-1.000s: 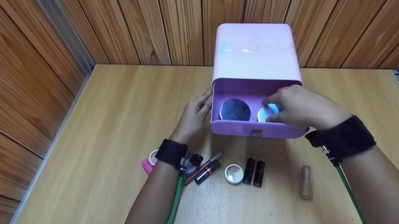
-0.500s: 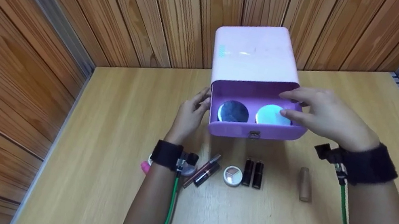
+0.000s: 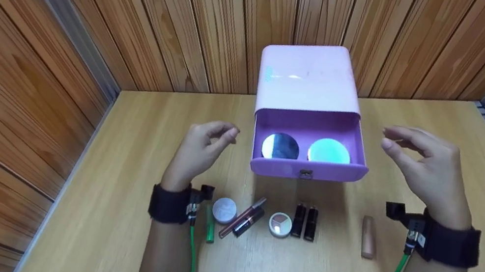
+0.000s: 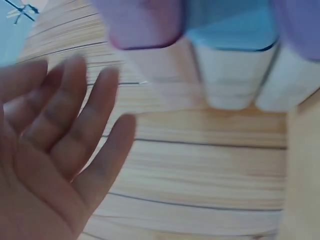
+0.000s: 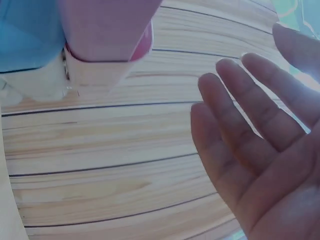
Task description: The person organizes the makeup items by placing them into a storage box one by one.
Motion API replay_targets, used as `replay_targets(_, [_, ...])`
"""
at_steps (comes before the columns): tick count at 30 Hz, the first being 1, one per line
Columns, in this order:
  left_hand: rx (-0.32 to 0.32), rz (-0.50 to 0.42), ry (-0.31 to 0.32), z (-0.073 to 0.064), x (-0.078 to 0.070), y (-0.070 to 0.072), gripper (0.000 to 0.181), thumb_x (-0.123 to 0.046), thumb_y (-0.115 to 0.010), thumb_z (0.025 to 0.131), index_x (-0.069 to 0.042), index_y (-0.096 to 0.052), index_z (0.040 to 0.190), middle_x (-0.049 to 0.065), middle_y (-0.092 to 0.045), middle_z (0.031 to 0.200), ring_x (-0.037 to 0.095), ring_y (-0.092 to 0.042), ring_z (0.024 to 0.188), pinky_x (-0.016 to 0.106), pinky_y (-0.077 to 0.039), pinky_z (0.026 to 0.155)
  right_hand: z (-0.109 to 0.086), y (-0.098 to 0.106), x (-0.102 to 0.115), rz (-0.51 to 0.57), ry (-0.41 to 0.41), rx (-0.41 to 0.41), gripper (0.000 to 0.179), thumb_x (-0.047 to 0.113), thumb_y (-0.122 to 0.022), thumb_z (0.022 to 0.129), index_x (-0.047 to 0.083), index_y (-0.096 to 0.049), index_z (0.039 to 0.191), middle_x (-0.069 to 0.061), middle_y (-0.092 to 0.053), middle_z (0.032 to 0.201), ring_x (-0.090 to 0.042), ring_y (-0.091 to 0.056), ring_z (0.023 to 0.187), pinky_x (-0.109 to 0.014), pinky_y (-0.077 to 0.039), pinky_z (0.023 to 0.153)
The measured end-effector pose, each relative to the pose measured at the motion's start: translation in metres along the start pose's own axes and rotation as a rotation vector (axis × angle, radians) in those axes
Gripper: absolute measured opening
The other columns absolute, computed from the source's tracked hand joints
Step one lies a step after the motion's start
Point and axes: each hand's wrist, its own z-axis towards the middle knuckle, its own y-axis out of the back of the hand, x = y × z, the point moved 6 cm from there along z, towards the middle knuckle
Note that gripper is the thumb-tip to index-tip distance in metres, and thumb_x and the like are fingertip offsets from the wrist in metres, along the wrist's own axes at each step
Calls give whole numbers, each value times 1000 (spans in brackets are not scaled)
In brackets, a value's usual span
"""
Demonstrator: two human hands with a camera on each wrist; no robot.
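In the head view a pink box [image 3: 309, 80] has its purple drawer [image 3: 308, 171] pulled out. Two round discs lie in the drawer, a dark mirror-like one [image 3: 280, 146] at left and a bright pale blue one [image 3: 329, 151] at right. My left hand [image 3: 202, 151] hovers left of the box, fingers loosely bent, holding nothing. On the other side, my right hand [image 3: 431, 167] is apart from the drawer with relaxed fingers and nothing in them. Both wrist views show spread fingers beside the box, where a blue section [image 4: 232, 25] also shows.
On the table in front lie a green tube [image 3: 210, 225], a round grey container [image 3: 225, 210], a brown pencil-like stick [image 3: 242, 218], a dark tube [image 3: 249, 222], a three-shade eyeshadow pot [image 3: 280, 225], two black tubes [image 3: 304, 222] and a beige tube [image 3: 368, 237]. Wooden panels [image 3: 233, 19] stand behind.
My right hand has left the right disc and moved out to the right. My left hand has come off the box's left side and moved left and nearer. Both discs stay in the drawer.
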Motion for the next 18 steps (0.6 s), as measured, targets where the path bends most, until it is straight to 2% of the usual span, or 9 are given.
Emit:
replay_targets(1, [14, 28, -36, -1, -6, 1, 24, -24, -58, 100, -5, -73, 101, -1, -71, 90, 9, -65, 88, 35, -53, 83, -1, 0, -2, -8, -14, 20, 20, 19, -67, 94, 16, -74, 113, -1, -71, 106, -5, -61, 95, -15, -43, 82])
replay_targets(3, [32, 83, -109, -3, -16, 2, 19, -18, -60, 99, -4, -73, 100, 0, -72, 92, 9, -65, 89, 35, -53, 83, -1, -3, -7, -28, -53, 104, 23, 25, -62, 98, 14, -73, 114, -3, -70, 108, -11, -62, 100, -24, -46, 88])
replay_targets(5, [50, 146, -146, -8, -22, 0, 13, -12, -63, 96, -5, -73, 98, 1, -72, 93, 9, -66, 88, 32, -52, 83, -5, -7, -14, -72, -115, 235, 30, 31, -55, 101, 12, -72, 116, -6, -69, 112, -20, -62, 105, -37, -47, 92])
replay_targets(6, [67, 177, -144, -9, -24, -1, 11, -10, -64, 94, -6, -73, 98, 0, -72, 92, 10, -66, 88, 31, -52, 83, -6, -10, -16, -91, -146, 310, 34, 33, -52, 102, 10, -71, 118, -9, -68, 114, -25, -62, 107, -44, -48, 91])
replay_targets(8, [128, 239, -105, -12, -25, -5, 11, -5, -67, 90, -7, -74, 99, 0, -72, 93, 11, -66, 89, 30, -52, 81, -10, -16, -21, -132, -199, 457, 37, 33, -52, 102, 7, -68, 121, -14, -67, 115, -32, -61, 108, -55, -47, 88])
replay_targets(10, [213, 297, -34, -13, -23, -9, 15, -3, -69, 87, -8, -74, 101, -1, -72, 96, 12, -66, 91, 29, -51, 81, -14, -20, -24, -169, -248, 580, 39, 34, -54, 101, 5, -66, 124, -16, -66, 116, -35, -60, 108, -56, -48, 86])
replay_targets(12, [298, 334, 49, -13, -19, -15, 18, -5, -72, 86, -9, -75, 104, 0, -72, 101, 13, -65, 94, 29, -52, 80, -16, -24, -27, -182, -290, 659, 39, 34, -60, 98, 4, -66, 122, -16, -66, 116, -34, -61, 107, -54, -49, 85])
replay_targets(15, [380, 362, 114, -14, -15, -23, 22, -13, -78, 84, -9, -75, 105, 1, -71, 105, 13, -65, 95, 28, -52, 79, -18, -30, -26, -182, -321, 706, 38, 40, -67, 92, 9, -71, 115, -13, -65, 120, -34, -58, 112, -53, -49, 86])
replay_targets(18, [418, 355, 115, -14, -14, -31, 25, -23, -81, 82, -10, -77, 103, 1, -72, 103, 11, -66, 94, 26, -52, 78, -18, -34, -23, -174, -306, 695, 28, 39, -70, 90, 15, -76, 104, -9, -65, 121, -33, -56, 115, -53, -48, 86])
